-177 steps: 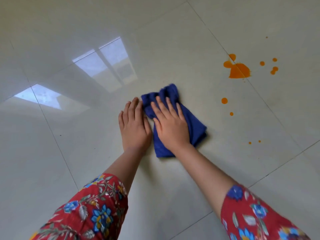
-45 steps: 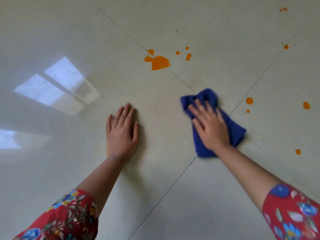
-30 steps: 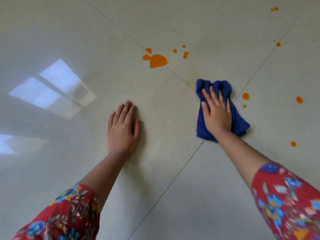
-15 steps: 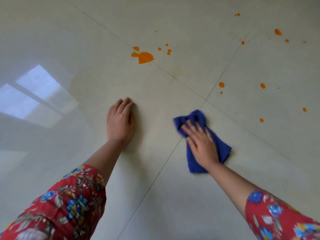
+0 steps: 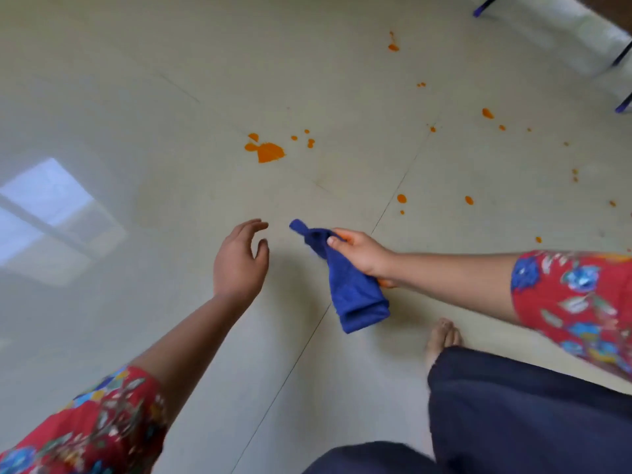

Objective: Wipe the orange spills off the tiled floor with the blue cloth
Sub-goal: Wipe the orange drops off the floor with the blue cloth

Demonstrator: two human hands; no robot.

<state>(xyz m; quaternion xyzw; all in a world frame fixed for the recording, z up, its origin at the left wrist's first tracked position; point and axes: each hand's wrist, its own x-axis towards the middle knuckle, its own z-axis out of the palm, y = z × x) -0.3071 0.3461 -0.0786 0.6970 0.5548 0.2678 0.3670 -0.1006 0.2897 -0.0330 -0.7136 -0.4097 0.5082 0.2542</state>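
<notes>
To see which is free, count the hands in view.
2. The left hand, open and empty, is left of centre; the right hand, beside it, grips the blue cloth.

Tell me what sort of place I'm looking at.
Probably an indoor room in a home: a glossy tiled floor with a window reflection, furniture legs at the far right, and the person's bare foot.

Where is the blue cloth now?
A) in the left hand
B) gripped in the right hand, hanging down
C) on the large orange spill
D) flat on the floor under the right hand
B: the right hand grips the blue cloth, whose folded end hangs below it; the left hand is open and holds nothing.
</notes>
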